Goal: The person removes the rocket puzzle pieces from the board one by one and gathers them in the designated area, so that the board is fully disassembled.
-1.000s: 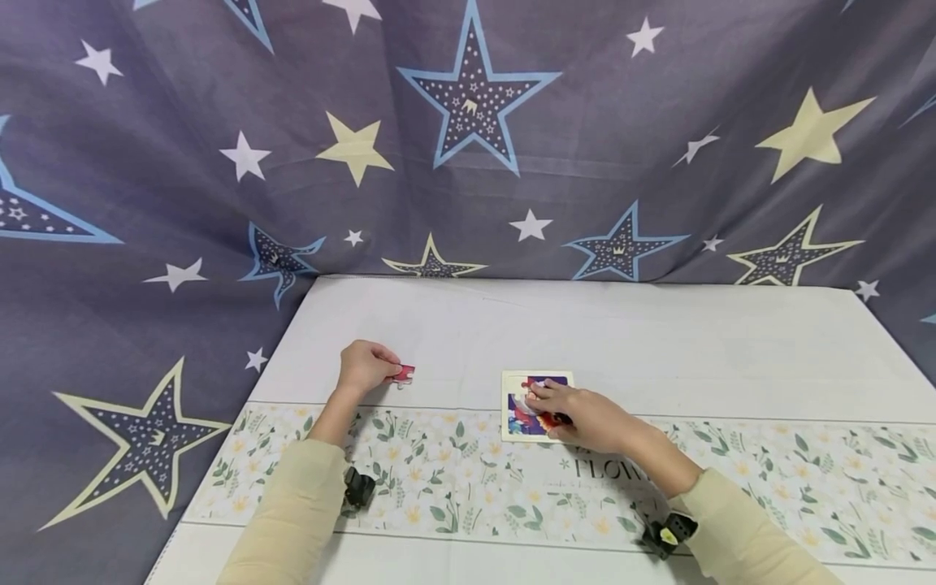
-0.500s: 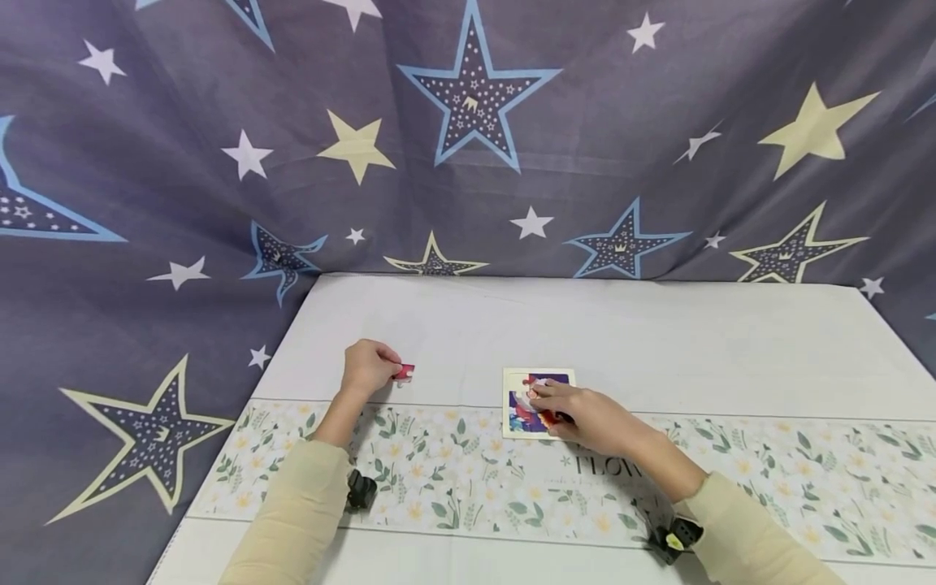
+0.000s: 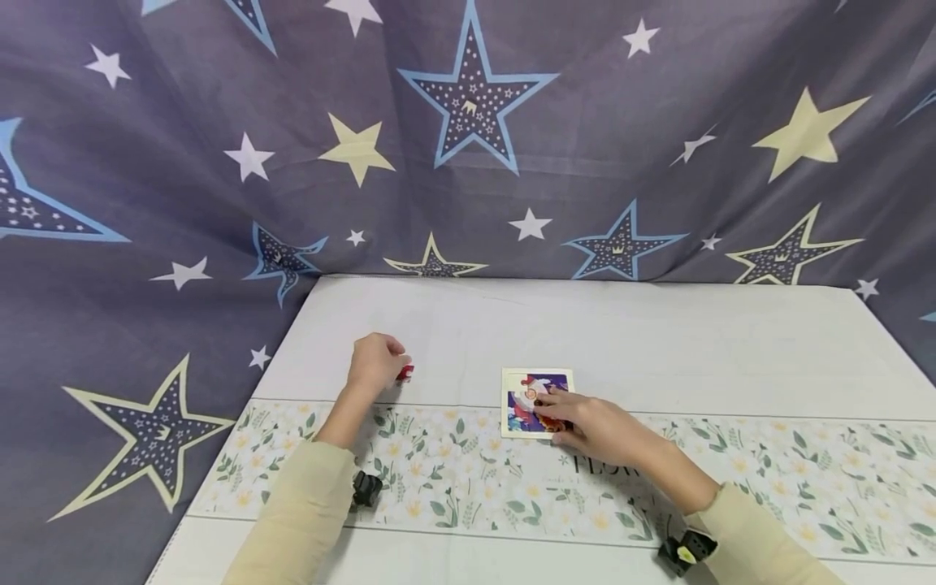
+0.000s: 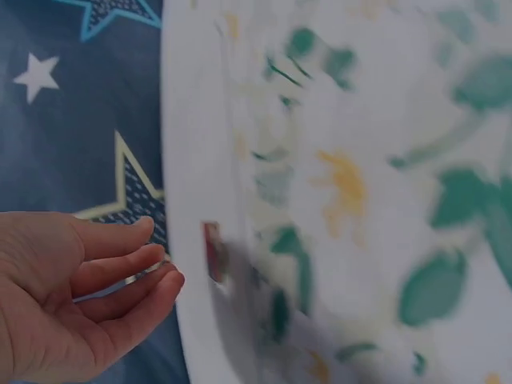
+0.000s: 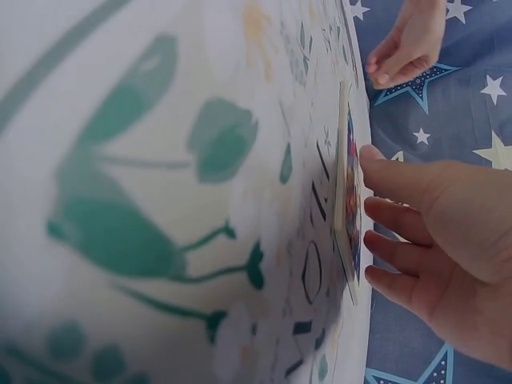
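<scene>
My left hand [image 3: 375,364] is raised just above the white part of the table, left of the puzzle. In the left wrist view its fingers pinch a thin, flat puzzle piece [image 4: 142,277], seen edge-on. Below them on the table lies a red puzzle piece [image 3: 405,373], partly covered by the hand in the head view. My right hand [image 3: 603,426] is over the right side of a square tray puzzle [image 3: 505,406] with a pale frame and a colourful picture. Its fingers are loosely extended; the right wrist view shows them close to the picture, contact unclear.
A floral cloth band with printed lettering [image 3: 453,471] crosses the white table [image 3: 621,333]. Behind and to the left hangs a dark star-patterned curtain [image 3: 292,81]. A small black device [image 3: 366,490] sits at the left wrist, another black device [image 3: 687,552] at the right.
The left hand has lifted a piece and shifted slightly right, over the red piece. The right hand has drawn back a little toward the lower right, uncovering more of the picture.
</scene>
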The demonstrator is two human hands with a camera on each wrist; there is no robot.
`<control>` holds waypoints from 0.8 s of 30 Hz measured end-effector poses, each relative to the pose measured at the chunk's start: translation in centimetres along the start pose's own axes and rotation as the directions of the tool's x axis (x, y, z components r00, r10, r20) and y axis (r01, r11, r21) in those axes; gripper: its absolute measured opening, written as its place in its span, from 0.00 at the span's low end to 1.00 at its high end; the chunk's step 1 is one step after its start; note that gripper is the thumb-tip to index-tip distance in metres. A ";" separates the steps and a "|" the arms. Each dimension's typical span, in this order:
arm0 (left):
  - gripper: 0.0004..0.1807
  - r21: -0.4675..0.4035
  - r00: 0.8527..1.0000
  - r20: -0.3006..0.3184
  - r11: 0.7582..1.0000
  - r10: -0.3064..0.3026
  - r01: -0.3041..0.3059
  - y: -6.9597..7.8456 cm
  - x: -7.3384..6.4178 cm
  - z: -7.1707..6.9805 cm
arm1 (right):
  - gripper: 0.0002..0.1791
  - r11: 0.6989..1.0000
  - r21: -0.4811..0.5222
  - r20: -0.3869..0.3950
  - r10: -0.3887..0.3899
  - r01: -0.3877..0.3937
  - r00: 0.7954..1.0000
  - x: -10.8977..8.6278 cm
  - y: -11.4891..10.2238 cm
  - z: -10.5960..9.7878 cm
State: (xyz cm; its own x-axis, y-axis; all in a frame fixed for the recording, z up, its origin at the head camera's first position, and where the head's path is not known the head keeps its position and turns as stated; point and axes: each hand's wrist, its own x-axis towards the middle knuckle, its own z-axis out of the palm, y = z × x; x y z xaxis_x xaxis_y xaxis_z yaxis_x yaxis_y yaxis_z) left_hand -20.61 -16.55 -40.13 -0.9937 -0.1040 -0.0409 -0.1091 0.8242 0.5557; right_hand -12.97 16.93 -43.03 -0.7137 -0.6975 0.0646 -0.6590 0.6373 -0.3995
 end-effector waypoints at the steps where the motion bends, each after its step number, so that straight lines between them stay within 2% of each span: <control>1: 0.11 -0.008 1.000 0.011 1.000 0.006 -0.006 0.3 -0.1 -0.1 | 0.25 1.000 0.000 0.001 0.001 -0.001 1.000 0.0 0.0 0.0; 7: 0.15 -0.066 0.996 0.056 0.995 0.073 -0.069 2.2 -0.6 -0.1 | 0.24 1.000 -0.004 0.009 0.005 -0.005 1.000 0.1 -0.1 0.2; 12: 0.14 -0.093 0.987 0.083 0.987 0.140 -0.133 3.6 -0.6 0.6 | 0.22 1.000 0.013 0.012 0.005 -0.005 1.000 0.1 0.0 0.2; 19: 0.13 -0.159 0.977 0.132 0.976 0.169 -0.147 5.6 -0.7 2.2 | 0.23 0.999 0.037 0.024 -0.005 0.004 1.000 0.3 0.1 0.1; 24: 0.11 -0.206 0.963 0.177 0.965 0.202 -0.164 7.0 -1.1 3.7 | 0.24 1.000 0.031 0.049 0.005 -0.006 0.999 0.4 0.0 0.1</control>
State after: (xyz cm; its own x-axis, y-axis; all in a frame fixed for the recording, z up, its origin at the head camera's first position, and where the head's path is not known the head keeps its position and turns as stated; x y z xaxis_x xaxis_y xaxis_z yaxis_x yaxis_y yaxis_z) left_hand -20.36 -8.60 -39.32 -0.9835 0.1649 -0.0747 0.0627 0.6974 0.7139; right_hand -13.21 16.64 -43.05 -0.7043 -0.7097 0.0177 -0.6469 0.6313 -0.4277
